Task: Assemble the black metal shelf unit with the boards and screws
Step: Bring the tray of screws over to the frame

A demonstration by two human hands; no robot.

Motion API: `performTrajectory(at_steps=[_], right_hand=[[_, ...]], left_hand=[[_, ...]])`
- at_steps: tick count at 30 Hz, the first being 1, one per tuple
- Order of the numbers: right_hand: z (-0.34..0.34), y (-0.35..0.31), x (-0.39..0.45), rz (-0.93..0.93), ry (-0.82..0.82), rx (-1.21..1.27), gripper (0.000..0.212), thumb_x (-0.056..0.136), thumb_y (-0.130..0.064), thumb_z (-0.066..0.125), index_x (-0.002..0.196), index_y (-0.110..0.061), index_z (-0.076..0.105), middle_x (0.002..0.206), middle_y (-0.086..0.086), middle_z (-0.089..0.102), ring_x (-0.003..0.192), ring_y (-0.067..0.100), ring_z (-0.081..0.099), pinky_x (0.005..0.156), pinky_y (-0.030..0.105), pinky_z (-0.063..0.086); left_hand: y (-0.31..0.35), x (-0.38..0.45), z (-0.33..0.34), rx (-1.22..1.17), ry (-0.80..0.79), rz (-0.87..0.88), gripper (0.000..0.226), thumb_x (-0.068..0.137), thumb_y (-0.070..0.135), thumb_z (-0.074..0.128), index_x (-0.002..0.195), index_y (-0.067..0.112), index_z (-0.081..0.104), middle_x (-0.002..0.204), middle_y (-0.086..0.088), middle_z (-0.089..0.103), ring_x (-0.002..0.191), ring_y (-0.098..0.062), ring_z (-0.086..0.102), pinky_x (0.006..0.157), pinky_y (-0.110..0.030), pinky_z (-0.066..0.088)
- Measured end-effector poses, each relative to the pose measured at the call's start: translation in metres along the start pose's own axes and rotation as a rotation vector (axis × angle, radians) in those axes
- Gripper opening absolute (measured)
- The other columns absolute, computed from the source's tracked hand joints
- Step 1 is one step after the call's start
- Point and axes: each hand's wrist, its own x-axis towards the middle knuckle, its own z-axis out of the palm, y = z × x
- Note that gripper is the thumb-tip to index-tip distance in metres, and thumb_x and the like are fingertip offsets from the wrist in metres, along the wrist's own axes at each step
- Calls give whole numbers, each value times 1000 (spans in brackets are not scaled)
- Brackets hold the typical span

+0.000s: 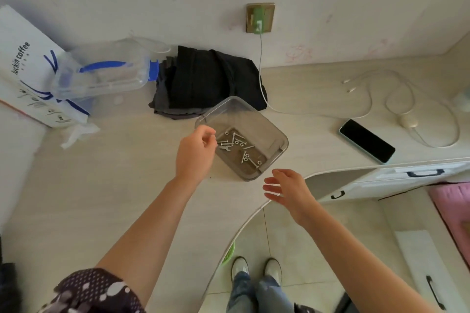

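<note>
A clear plastic tray sits on the pale desk and holds several silver screws, nuts and a small flat wrench. My left hand hovers over the tray's left side, its fingers curled down right beside the nearest screws; the fingertips hide whether they pinch one. My right hand floats just in front of the tray's near corner, above the desk's curved edge, with fingers spread and nothing in it. No shelf frame or boards are in view.
A dark folded bundle lies behind the tray by the wall. To the left are a clear container with a blue handle and a white coffee bag. On the right are a phone and white cables. Drawers stand below.
</note>
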Motion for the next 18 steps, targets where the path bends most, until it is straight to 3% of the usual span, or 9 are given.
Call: performTrajectory(at_steps=[6, 12, 18], right_hand=[[2, -19, 24, 140, -56, 202, 19, 102, -15, 51, 113, 0, 55, 102, 21, 65, 88, 33, 69, 76, 44, 60], [-1, -30, 44, 208, -81, 153, 31, 102, -24, 51, 119, 0, 57, 102, 20, 66, 92, 33, 69, 75, 45, 60], [-4, -37, 53, 257, -84, 189, 31, 102, -23, 51, 121, 1, 54, 98, 20, 64, 89, 33, 69, 76, 47, 60]], left_hand=[[7, 59, 7, 104, 67, 73, 16, 99, 15, 58, 113, 12, 66, 102, -2, 66, 95, -20, 59, 79, -36, 50], [-5, 99, 25, 188, -15, -4, 28, 101, 20, 58, 127, 11, 60, 125, -7, 58, 115, -24, 54, 88, -33, 48], [-7, 120, 43, 194, -116, -66, 34, 101, 27, 58, 132, 15, 56, 128, -5, 60, 114, -24, 58, 88, -34, 47]])
